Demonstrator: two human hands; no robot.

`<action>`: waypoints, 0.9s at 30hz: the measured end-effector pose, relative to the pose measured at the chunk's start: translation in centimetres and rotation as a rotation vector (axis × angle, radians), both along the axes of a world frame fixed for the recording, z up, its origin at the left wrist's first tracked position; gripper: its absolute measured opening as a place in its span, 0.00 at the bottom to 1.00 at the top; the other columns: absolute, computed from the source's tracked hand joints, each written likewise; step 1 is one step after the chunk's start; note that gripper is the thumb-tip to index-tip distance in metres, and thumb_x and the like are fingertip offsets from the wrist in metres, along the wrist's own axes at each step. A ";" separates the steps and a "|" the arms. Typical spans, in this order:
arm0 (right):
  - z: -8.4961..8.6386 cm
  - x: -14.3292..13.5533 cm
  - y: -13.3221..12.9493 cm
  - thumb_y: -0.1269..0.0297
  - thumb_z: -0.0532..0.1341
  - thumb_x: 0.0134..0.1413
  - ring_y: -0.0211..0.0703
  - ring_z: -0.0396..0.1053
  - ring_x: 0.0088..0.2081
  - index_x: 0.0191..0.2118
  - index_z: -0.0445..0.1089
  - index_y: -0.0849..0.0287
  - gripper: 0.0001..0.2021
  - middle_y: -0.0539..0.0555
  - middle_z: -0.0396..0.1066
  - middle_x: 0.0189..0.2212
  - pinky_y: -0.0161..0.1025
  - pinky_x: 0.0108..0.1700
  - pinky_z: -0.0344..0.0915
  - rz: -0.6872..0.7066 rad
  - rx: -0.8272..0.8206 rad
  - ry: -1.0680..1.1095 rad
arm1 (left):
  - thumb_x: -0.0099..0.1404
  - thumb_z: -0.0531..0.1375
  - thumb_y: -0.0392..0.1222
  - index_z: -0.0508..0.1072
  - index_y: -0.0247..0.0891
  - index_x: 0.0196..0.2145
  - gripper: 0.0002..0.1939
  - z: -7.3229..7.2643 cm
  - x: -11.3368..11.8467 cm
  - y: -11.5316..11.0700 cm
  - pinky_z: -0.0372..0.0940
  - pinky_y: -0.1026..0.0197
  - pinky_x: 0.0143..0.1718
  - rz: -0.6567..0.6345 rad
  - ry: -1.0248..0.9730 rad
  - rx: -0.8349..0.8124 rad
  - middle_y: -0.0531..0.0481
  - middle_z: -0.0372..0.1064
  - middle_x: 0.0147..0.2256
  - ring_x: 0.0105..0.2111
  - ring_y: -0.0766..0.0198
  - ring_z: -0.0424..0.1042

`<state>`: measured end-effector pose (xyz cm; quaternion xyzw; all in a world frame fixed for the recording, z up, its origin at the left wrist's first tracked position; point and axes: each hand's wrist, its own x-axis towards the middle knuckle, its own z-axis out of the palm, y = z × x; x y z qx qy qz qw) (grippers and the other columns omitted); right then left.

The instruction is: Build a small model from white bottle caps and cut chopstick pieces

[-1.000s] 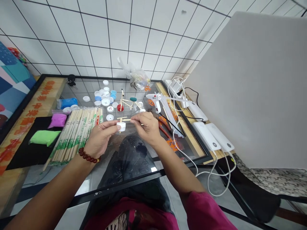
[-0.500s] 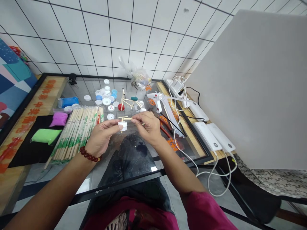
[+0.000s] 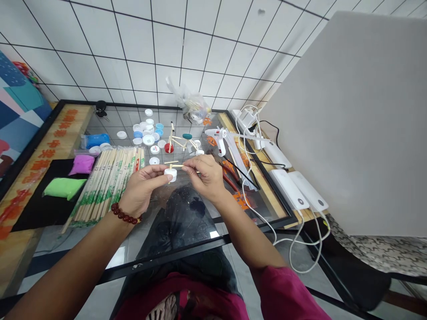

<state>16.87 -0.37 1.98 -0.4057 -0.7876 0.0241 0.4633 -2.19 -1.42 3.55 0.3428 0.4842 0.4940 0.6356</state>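
Between thumb and fingers, my left hand (image 3: 144,184) grips a white bottle cap (image 3: 170,174), held just above the glass table. A short piece of wooden stick stands up out of the cap. My right hand (image 3: 207,177) pinches a thin wooden stick (image 3: 178,166) whose left end meets the piece at the cap; whether the two are joined I cannot tell. Beyond my hands stands a small stick frame (image 3: 179,143) with a red cap (image 3: 168,148) at one side and a dark green oval piece (image 3: 187,137) on top.
Loose bottle caps (image 3: 148,140) lie at the back. Bundled chopsticks (image 3: 106,186) and packets of purple clay (image 3: 82,164) and green clay (image 3: 63,189) are on the left. To the right are a white glue gun (image 3: 219,140), red-handled pliers (image 3: 230,175), cables and white power banks (image 3: 288,189).
Both hands keep nearly the same place and grip. The view has shifted very slightly; nothing has been let go or taken up.
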 end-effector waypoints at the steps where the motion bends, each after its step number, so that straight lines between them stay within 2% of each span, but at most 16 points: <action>1: 0.0 0.0 0.0 0.64 0.60 0.65 0.43 0.73 0.37 0.38 0.74 0.56 0.06 0.52 0.77 0.33 0.42 0.45 0.64 0.000 -0.005 -0.007 | 0.37 0.77 0.37 0.81 0.36 0.31 0.20 0.0 0.0 0.0 0.67 0.63 0.40 0.002 0.005 0.006 0.51 0.77 0.30 0.33 0.66 0.72; 11: -0.2 -0.2 0.0 0.65 0.59 0.66 0.42 0.72 0.37 0.38 0.74 0.57 0.07 0.53 0.77 0.33 0.41 0.44 0.63 0.015 0.000 0.007 | 0.37 0.77 0.38 0.81 0.35 0.29 0.18 -0.3 0.0 0.0 0.65 0.63 0.38 0.011 0.011 -0.003 0.52 0.76 0.28 0.30 0.67 0.72; 23: -0.6 -0.3 0.2 0.63 0.58 0.67 0.43 0.72 0.38 0.38 0.74 0.56 0.08 0.53 0.77 0.33 0.42 0.45 0.64 -0.001 -0.054 -0.011 | 0.32 0.77 0.35 0.80 0.34 0.27 0.20 0.1 0.2 0.0 0.65 0.60 0.39 0.034 0.015 -0.073 0.50 0.76 0.28 0.31 0.65 0.73; 27: -0.7 -0.3 0.3 0.64 0.58 0.67 0.42 0.72 0.37 0.37 0.74 0.56 0.08 0.53 0.77 0.33 0.41 0.44 0.64 -0.007 -0.035 -0.015 | 0.33 0.77 0.36 0.80 0.34 0.27 0.19 0.1 0.1 0.0 0.65 0.60 0.39 0.030 0.017 -0.077 0.50 0.77 0.28 0.30 0.65 0.73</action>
